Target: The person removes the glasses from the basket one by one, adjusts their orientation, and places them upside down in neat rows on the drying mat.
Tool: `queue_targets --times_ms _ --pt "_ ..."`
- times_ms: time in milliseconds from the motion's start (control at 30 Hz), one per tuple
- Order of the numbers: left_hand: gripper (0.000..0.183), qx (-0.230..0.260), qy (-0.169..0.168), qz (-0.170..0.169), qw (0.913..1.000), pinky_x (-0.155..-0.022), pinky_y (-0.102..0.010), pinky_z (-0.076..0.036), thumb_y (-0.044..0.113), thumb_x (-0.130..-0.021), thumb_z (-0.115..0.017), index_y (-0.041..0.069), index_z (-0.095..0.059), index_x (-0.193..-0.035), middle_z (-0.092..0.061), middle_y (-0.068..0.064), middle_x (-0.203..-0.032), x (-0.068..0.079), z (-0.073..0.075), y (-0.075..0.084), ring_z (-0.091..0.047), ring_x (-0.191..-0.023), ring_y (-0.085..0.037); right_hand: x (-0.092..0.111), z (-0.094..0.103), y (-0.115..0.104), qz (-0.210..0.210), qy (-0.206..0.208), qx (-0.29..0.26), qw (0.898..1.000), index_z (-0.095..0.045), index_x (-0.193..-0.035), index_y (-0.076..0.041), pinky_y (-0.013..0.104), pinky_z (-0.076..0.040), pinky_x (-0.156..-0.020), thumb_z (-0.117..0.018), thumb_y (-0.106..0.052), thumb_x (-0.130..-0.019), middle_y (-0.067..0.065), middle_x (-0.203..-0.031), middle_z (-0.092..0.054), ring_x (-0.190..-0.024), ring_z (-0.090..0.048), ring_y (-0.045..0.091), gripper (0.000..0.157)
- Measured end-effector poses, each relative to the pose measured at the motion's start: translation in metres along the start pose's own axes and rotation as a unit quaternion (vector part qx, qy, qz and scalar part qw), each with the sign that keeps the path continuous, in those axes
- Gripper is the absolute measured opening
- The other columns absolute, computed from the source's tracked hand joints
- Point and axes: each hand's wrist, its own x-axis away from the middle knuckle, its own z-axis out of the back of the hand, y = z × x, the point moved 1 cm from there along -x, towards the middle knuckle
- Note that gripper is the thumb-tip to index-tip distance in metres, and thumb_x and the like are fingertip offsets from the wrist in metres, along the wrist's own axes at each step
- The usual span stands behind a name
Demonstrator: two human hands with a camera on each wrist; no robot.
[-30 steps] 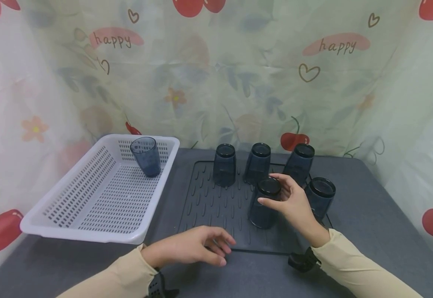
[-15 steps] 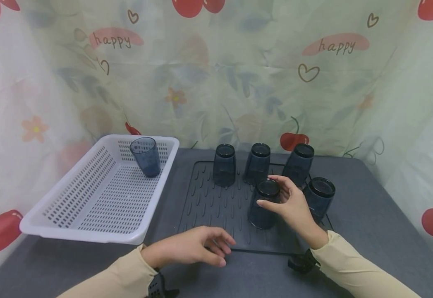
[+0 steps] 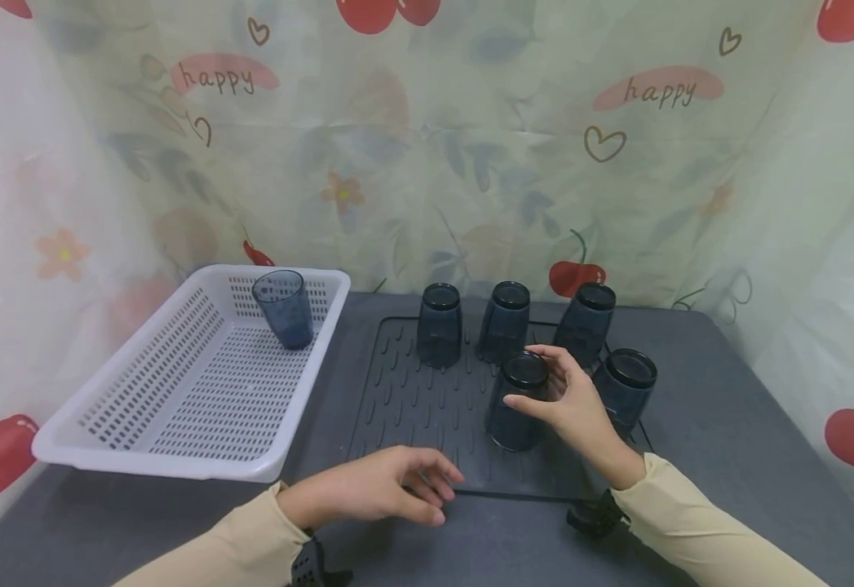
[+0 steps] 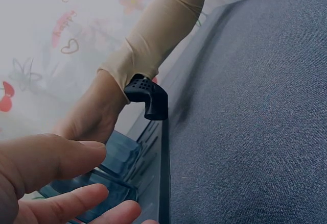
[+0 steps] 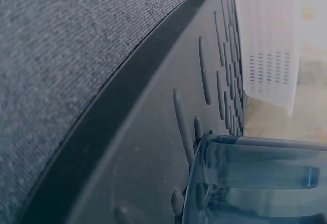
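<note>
My right hand (image 3: pixel 581 412) holds a dark blue drinking glass (image 3: pixel 513 420) near its top, thumb in front and fingers behind. The glass stands upside down on the black drying mat (image 3: pixel 412 408); in the right wrist view its rim end (image 5: pixel 199 178) meets the mat's ridged surface. My left hand (image 3: pixel 378 485) hangs over the mat's front edge with loosely bent fingers and nothing in them. In the left wrist view its thumb (image 4: pixel 56 157) and fingers are apart. Behind the held glass are inverted glasses, at the left (image 3: pixel 439 326), middle (image 3: pixel 504 322) and right (image 3: pixel 585 324).
Another inverted glass (image 3: pixel 625 391) stands right of my right hand, partly hidden by it. A white perforated basket (image 3: pixel 155 456) sits at the left with one blue glass (image 3: pixel 287 314) tilted at its back right corner. A printed curtain (image 3: pixel 412 163) encloses the dark grey table (image 3: pixel 720 383).
The head view has shifted a little, so the scene sits slightly further left. Both hands and the glasses otherwise keep their places.
</note>
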Motion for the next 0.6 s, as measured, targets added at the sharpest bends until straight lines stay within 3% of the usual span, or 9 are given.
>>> queue_targets --times_ms 400,600 --pt "0.038 0.004 -0.013 -0.002 0.9999 -0.086 -0.022 -0.053 0.004 -0.088 -0.066 -0.001 -0.057 -0.125 -0.064 -0.016 -0.115 -0.001 0.000 -0.001 -0.064 -0.106 -0.027 0.000 0.002 0.005 0.005 -0.023 -0.001 1.000 -0.039 -0.139 -0.018 0.057 -0.027 -0.114 -0.084 -0.023 -0.076 0.009 -0.134 -0.048 -0.132 -0.045 0.030 0.077" --pt "0.038 -0.028 -0.010 -0.017 0.9994 -0.086 -0.021 -0.052 0.007 -0.089 -0.066 0.000 -0.058 -0.125 -0.064 -0.017 -0.117 0.002 0.005 0.009 -0.063 -0.108 -0.031 0.000 0.003 0.004 0.005 -0.025 -0.003 1.000 -0.039 -0.139 -0.017 0.057 -0.027 -0.114 -0.083 -0.022 -0.077 0.010 -0.133 -0.047 -0.133 -0.044 0.030 0.076"
